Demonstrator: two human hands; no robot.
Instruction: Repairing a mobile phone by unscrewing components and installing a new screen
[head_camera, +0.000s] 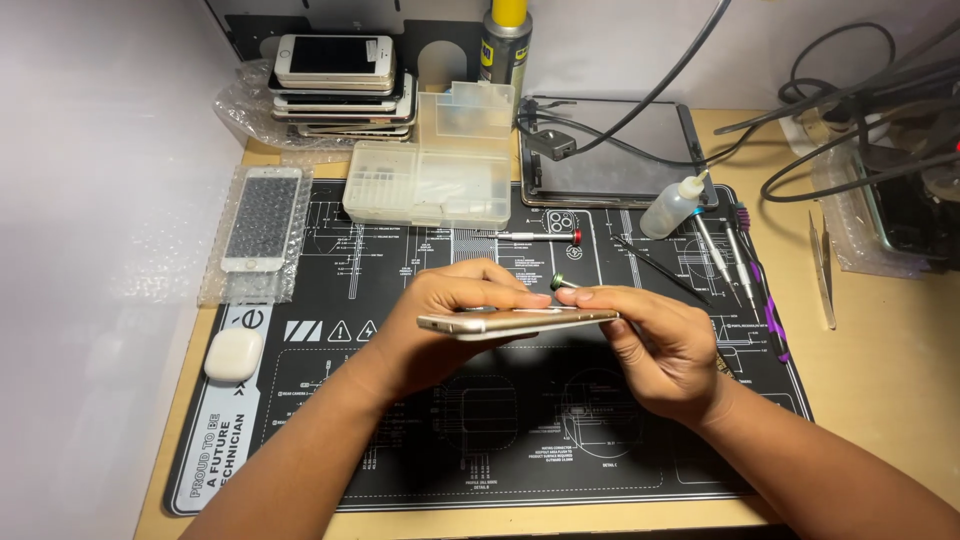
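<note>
While both hands (left (450, 310), right (665, 345)) hover palms-inward, their fingertips pinch a gold phone (515, 322) edge-on.

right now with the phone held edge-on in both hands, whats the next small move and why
Probably lay the gold phone flat on the black mat. Both the left hand and right hand pinch it edge-on in mid-air, so neither is free for the green-capped screwdriver just behind.

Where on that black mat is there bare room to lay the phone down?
The mat is bare near its front edge, below both hands, and between the earbud case and left hand. It is crowded by the screwdrivers and parts box.
</note>
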